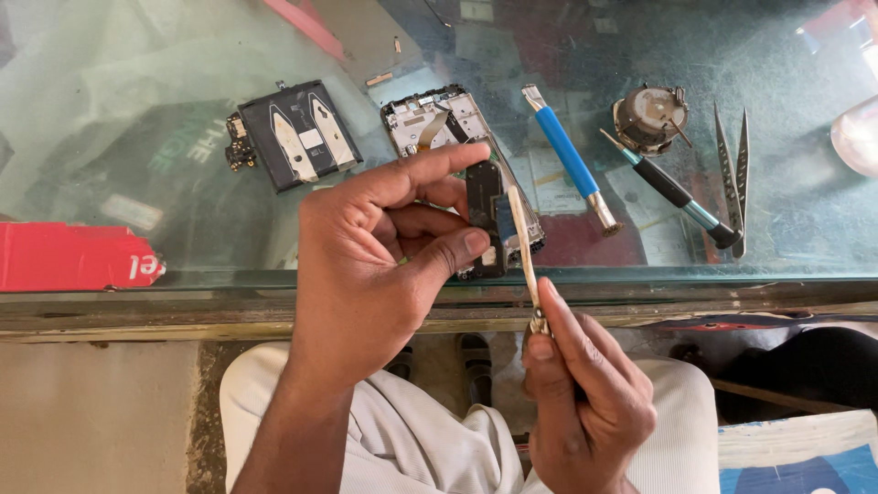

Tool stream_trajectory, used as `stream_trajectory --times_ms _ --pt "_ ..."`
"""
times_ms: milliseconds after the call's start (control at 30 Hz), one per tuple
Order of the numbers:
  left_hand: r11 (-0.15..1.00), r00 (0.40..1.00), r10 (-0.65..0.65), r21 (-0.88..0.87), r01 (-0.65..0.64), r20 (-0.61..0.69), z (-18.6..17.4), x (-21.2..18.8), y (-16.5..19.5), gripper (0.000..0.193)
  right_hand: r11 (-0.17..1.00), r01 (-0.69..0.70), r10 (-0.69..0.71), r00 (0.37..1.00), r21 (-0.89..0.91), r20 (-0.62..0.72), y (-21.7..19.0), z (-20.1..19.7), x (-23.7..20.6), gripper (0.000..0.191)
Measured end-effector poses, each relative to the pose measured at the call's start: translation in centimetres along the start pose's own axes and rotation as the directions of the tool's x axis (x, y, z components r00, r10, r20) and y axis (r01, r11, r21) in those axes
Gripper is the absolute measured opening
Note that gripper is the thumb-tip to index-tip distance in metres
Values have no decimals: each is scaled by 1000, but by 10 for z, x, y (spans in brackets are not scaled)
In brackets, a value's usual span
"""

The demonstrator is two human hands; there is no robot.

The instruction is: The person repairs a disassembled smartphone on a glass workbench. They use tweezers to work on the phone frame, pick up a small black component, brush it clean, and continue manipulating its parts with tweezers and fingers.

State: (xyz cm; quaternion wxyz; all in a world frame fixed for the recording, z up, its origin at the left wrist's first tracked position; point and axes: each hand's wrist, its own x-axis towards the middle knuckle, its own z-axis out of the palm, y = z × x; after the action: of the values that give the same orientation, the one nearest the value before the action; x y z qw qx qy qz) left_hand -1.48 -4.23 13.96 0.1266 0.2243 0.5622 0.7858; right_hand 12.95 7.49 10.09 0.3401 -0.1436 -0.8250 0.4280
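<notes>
Left hand (pixel 366 265): pinches a small black phone part (pixel 483 203) between thumb and fingers, just above the opened phone frame (pixel 434 119).
Right hand (pixel 581 393): grips a thin metal pry tool (pixel 523 242), tip touching the part.
Beside the frame: battery cover (pixel 300 133) left; blue-handled screwdriver (pixel 567 155), black screwdriver (pixel 672 187), tweezers (pixel 732 169) right.

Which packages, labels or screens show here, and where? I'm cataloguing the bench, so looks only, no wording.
Red package: flat, red with white print, at the counter's left edge.
Blue-and-white package: bottom right corner, below the counter.
Green lettering: seen through the glass top, left of the black phone back cover.
Paper sheets: pale, under the glass beside the blue-handled tool.
Screens: none lit.
</notes>
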Motion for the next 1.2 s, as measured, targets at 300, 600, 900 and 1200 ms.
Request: stream_trajectory --times_ms 300,600,900,1200 --pt "999 998 2 -53 -5 -62 2 0 0 45 999 39 -39 999 9 35 5 3 2 36" --pt "1000 1000 -15 24 15 20 -3 1 -1 48 1000 -1 1 1000 -4 19 2 0 1 35" --pt "999 999 4 -35 -5 -49 -1 0 -4 48 987 131 -127 991 -96 46 -2 3 -3 36" --pt "991 999 -7 134 3 32 -2 1 -2 48 985 148 -146 989 -93 29 -2 6 14 35"
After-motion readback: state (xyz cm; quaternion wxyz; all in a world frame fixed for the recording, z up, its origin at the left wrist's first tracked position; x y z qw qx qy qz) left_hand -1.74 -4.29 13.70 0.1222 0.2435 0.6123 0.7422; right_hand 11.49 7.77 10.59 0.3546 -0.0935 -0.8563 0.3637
